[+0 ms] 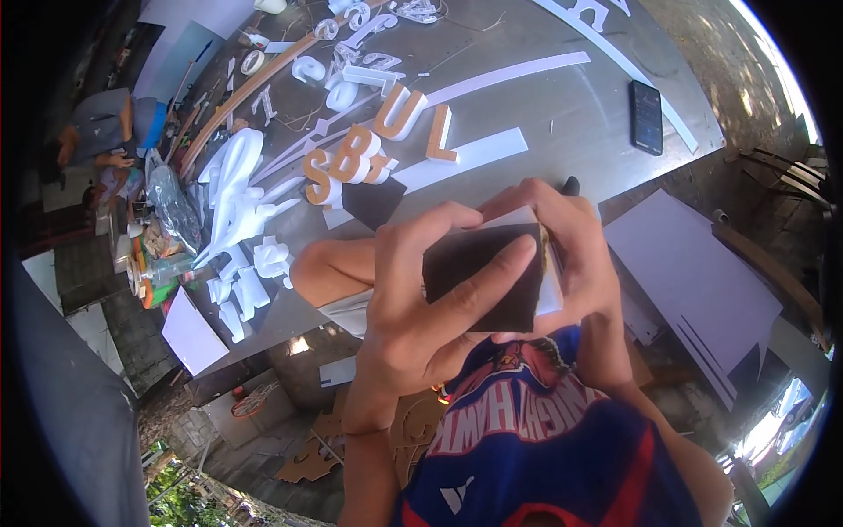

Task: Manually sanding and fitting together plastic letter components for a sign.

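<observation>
My left hand (pixel 408 312) is closed on a dark, roughly square sheet (pixel 465 250) that looks like sandpaper, its thumb lying flat across the face. Wrapped round the right side, my right hand (pixel 584 250) grips a white piece (pixel 551 297) behind the sheet. That piece has a rough brownish edge, and its full shape is hidden by the sheet and my fingers. Beyond my left hand, another dark sheet (pixel 373 204) lies on the metal table (pixel 562 123). Just past it stand several block letters (pixel 399 110) with brown faces and white sides.
Shaped white pieces (pixel 233 180) crowd the table's left side, with white strips (pixel 500 75) across it. A phone (pixel 646 119) lies near the right edge. White sheets (pixel 694 281) lean at the right. At the far left a person (pixel 110 132) bends over.
</observation>
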Available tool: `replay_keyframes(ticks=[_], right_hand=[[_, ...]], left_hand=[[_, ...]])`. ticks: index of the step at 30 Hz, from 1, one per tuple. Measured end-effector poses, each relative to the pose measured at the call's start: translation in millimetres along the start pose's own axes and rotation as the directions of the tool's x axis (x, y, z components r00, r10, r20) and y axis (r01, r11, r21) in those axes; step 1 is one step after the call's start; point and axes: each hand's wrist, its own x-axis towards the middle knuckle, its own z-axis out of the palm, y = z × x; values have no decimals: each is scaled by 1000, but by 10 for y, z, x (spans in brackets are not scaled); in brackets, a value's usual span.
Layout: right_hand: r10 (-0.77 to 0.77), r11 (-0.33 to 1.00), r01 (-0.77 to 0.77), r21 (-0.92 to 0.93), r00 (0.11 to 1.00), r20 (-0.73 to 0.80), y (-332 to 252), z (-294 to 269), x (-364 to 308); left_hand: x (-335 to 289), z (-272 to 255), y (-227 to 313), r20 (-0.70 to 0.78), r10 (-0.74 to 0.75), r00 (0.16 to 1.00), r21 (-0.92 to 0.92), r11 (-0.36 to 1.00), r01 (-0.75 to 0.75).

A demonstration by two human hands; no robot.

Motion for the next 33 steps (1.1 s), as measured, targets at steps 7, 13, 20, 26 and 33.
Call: replay_keyframes(ticks=[7, 13, 20, 26, 33], right_hand=[[41, 998, -38, 58, 998, -50, -41, -105, -35], [-21, 997, 27, 71, 997, -76, -45, -135, -80], [-5, 991, 20, 129, 993, -118, 15, -115, -101], [-36, 998, 43, 56, 992, -123, 101, -101, -69], [-34, 999, 34, -12, 997, -71, 83, -199, -73]], left_hand=[[103, 59, 24, -12, 53, 998, 92, 994, -52], [185, 90, -24, -50, 161, 986, 196, 969, -149], [218, 54, 113, 118, 188, 975, 290, 932, -215], [287, 238, -80, -72, 289, 955, 234, 935, -265], [315, 125, -73, 87, 361, 928, 284, 884, -371]])
